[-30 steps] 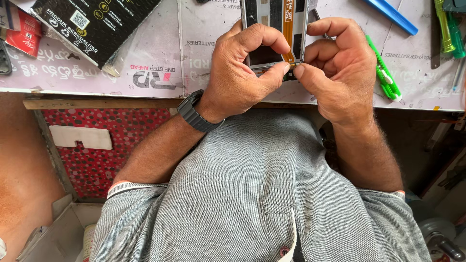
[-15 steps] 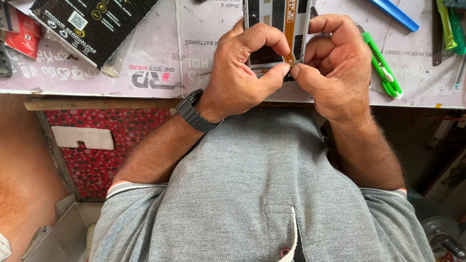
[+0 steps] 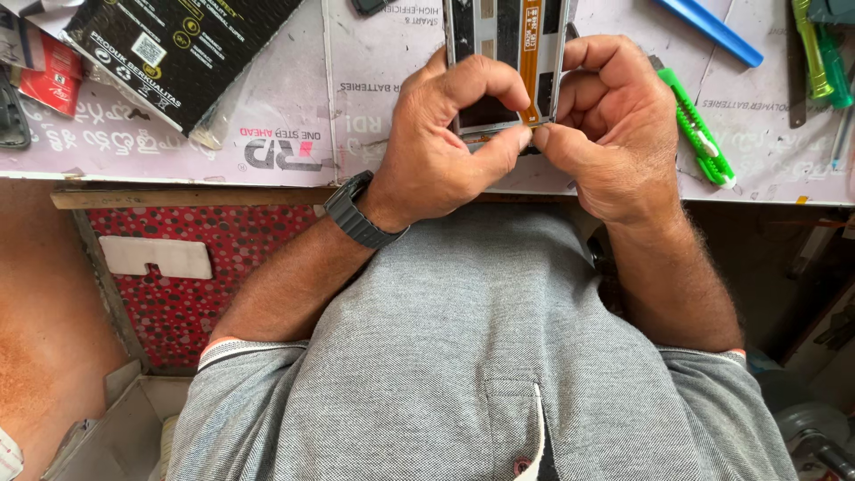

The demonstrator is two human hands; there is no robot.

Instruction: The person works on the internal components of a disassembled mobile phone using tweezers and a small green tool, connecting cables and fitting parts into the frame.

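Between both hands, at the bench's near edge: opened phone (image 3: pixel 506 53), back off, orange flex cable (image 3: pixel 533 62) exposed. Left hand (image 3: pixel 445 142) curled narrow, thumb and forefinger clamping the phone's lower end. Right hand (image 3: pixel 606 134) likewise pinched tight against the same end, thumb tips meeting. Just right of the right hand, green utility knife (image 3: pixel 699 138). Likely risk: too much squeeze or a slipping thumb creasing the flex cable or flexing the frame.
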